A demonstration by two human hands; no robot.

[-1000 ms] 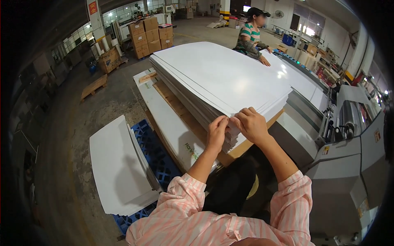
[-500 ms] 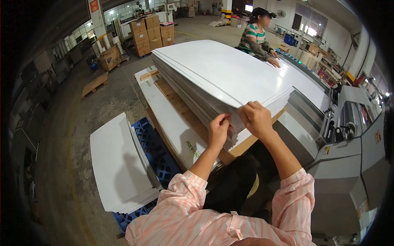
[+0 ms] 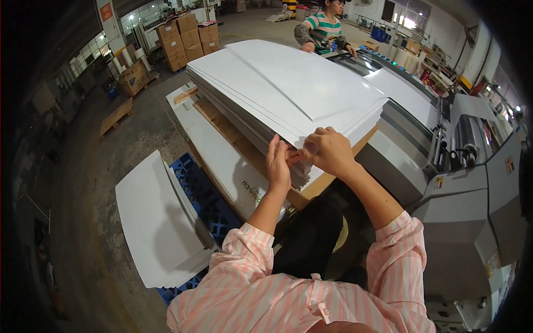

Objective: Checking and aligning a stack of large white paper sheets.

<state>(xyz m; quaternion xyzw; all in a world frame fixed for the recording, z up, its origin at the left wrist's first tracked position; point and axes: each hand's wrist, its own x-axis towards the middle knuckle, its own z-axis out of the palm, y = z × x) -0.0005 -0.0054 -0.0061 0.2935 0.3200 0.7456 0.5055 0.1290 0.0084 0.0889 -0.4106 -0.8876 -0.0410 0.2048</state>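
Note:
A tall stack of large white sheets (image 3: 250,83) stands in front of me, its near corner between my hands. My right hand (image 3: 333,151) is closed, with bent fingers pinching the upper sheets at that corner. My left hand (image 3: 277,166) lies against the stack's left side, fingers stretched upward and thumb toward the right hand. Its fingertips touch the sheet edges. On top, one sheet lies offset toward the far right, so its edge shows as a slanting line. How many sheets the right hand grips is hidden.
A lower stack of white sheets (image 3: 150,222) sits on a blue plastic pallet (image 3: 205,200) at left. A grey machine (image 3: 455,222) stands close on my right. Across the stack is a co-worker (image 3: 325,28) in a striped shirt. Cardboard boxes (image 3: 186,39) are piled at far left.
My left hand's fingers have straightened along the stack's side. My right hand has come slightly lower at the corner. The top sheet now lies offset, and the co-worker has turned toward the stack.

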